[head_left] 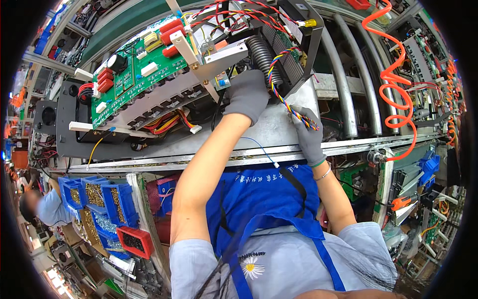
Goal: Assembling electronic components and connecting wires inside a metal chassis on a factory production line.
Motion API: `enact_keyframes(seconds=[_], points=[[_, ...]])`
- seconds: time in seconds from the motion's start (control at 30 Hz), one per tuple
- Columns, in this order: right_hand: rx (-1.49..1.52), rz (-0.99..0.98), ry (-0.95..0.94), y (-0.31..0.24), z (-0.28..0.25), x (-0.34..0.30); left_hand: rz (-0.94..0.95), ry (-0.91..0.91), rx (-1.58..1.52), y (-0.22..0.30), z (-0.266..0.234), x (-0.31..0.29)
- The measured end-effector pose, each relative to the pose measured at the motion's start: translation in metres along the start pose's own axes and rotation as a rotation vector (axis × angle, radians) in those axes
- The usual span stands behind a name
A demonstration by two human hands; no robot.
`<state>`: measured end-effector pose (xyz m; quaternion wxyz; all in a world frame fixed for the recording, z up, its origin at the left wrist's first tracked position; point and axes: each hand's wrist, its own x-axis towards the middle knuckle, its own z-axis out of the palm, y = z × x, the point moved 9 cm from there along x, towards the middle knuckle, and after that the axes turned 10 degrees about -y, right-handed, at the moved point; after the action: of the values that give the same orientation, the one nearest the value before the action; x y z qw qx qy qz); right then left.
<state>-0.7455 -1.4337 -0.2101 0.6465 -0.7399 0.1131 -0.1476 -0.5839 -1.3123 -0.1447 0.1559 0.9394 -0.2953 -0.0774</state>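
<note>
My left hand (247, 95), in a grey glove, reaches into the open metal chassis (67, 142). Its fingers are hidden beside a bracket, so what they touch cannot be seen. My right hand (307, 137), also gloved, closes on the end of a twisted wire bundle (275, 82) in yellow, blue, red and black. That bundle runs up past a ribbed dark tube (260, 54) to the upright black panel (314, 37). Left of my left hand, a green circuit board (132, 79) with red, white and black parts is mounted at a slant on the chassis.
Steel rollers (343, 79) lie to the right, with an orange coiled hose (393, 82) hanging over them. At lower left stand blue bins (117, 199) of screws and a red bin (135, 241). Another person (52, 207) is at far left. Red wires (234, 15) loop above the chassis.
</note>
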Motion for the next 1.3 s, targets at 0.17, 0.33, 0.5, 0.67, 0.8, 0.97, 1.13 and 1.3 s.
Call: enact_keyframes(seconds=[0.17, 0.33, 0.5, 0.67, 0.8, 0.97, 1.13, 1.3], points=[[-0.015, -0.035, -0.025, 0.002, -0.001, 0.002, -0.007, -0.119, -0.006, 0.004, -0.007, -0.007], [-0.018, -0.058, -0.043, -0.001, 0.001, 0.003, 0.020, -0.166, -0.098, 0.006, -0.025, -0.015], [-0.013, -0.061, -0.043, 0.001, -0.002, 0.002, -0.014, 0.156, -0.062, 0.005, -0.027, -0.020], [-0.063, -0.097, -0.072, 0.000, -0.001, 0.002, 0.012, 0.344, -0.263, -0.015, -0.005, -0.017], [-0.062, -0.134, -0.051, -0.007, 0.001, 0.001, 0.013, 0.299, -0.381, -0.022, 0.013, -0.008], [-0.167, -0.176, -0.027, -0.016, 0.000, -0.001, -0.101, 0.033, -0.414, -0.024, 0.034, 0.005], [-0.145, -0.043, -0.198, -0.027, 0.032, 0.001, 0.001, -0.017, -0.521, -0.023, 0.028, 0.009], [-0.183, 0.224, -0.271, -0.004, 0.059, 0.018, -0.016, -0.109, -0.444, -0.026, 0.035, 0.019]])
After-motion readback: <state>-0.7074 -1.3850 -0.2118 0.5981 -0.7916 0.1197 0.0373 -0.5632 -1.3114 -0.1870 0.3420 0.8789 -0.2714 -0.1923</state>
